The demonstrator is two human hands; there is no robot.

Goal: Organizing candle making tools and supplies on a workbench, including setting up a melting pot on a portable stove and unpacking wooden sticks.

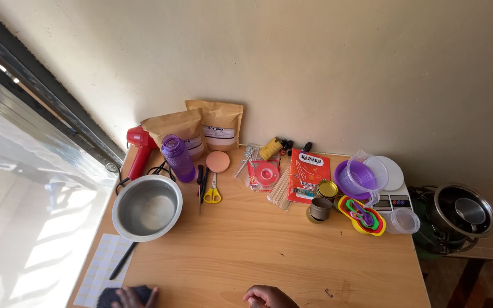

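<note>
Hands: the left hand (135, 296) is laid on a dark cloth (109, 298), fingers spread flat; the right hand (269, 297) is loosely curled on bare wood, grasping nothing.
Surface: a wooden table (269, 251) is set against a cream wall (315, 68).
Near the left hand: a sticker sheet (101, 268), a black pen (122, 260) and a steel bowl (146, 207) are seen.
Room: a bright window (24, 188) is seen left; a pot (464, 211) stands right.
</note>
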